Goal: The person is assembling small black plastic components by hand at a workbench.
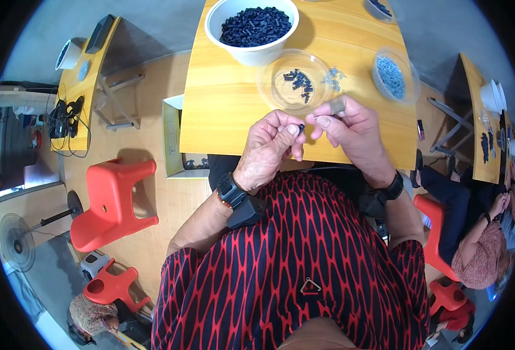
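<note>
My left hand (272, 143) pinches a small black plastic piece (301, 128) between thumb and fingertips, just beyond the table's near edge. Close beside it, my right hand (347, 128) is closed in a pinch on a tiny silvery pin-like piece (315, 118), whose exact kind is too small to make out. A greyish finger cover (337, 105) sits on a finger of that hand. Beyond both hands lies a clear round plastic lid (272, 93) carrying several loose black pieces (299, 83). Some small silvery pieces (334, 77) are scattered at its right side.
A white bucket (211, 36) of black pieces stands at the far left of the wooden table (211, 116). To the right is a clear tub (380, 87) of small silvery pieces. An open box (173, 137) and a red stool (109, 204) are left; a co-worker (482, 256) sits right.
</note>
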Motion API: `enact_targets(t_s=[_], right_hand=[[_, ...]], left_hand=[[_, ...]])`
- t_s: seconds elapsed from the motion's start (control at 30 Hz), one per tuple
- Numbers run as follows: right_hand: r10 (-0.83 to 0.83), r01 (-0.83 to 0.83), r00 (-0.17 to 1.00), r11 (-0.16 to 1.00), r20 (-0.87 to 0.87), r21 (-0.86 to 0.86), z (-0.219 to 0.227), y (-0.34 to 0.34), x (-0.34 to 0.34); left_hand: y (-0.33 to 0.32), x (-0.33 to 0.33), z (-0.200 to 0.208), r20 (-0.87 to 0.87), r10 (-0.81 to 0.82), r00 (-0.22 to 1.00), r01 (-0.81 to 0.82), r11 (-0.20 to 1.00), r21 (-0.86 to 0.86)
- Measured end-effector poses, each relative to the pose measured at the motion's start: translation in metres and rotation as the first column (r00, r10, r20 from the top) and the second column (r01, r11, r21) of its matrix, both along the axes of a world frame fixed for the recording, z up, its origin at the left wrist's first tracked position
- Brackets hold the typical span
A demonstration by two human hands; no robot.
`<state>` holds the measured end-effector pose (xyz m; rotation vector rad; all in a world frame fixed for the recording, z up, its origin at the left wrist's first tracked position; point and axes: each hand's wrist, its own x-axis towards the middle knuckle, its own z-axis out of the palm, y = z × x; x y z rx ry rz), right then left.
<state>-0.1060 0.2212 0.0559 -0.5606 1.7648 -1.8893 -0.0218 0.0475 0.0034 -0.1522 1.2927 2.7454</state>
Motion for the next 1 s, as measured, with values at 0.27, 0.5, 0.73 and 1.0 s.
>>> enact_targets(t_s=[0.27, 0.5, 0.73, 1.0], right_hand=[[0.030, -0.045, 0.978, 0.997, -0.209, -0.068, -0.025, -0.017, -0.001], [0.128, -0.118, 0.976, 0.991, -0.178, 0.068, -0.016, -0.013, -0.006], [0.167, -0.152, 0.955, 0.985, -0.247, 0.078, -0.014, -0.014, 0.001], [0.070, -0.068, 0.969, 0.998, -0.236, 0.014, -0.020, -0.013, 0.013]], left_hand=[[-0.001, 0.002, 0.001, -0.006, 0.046, 0.999, -0.046, 0.999, 0.028], [-0.001, 0.005, -0.003, -0.032, 0.091, 0.995, -0.092, 0.995, -0.035], [0.003, 0.005, -0.004, -0.034, 0.141, 0.989, -0.142, 0.989, -0.037], [-0.001, 0.007, -0.009, -0.028, 0.088, 0.996, -0.088, 0.996, 0.001]])
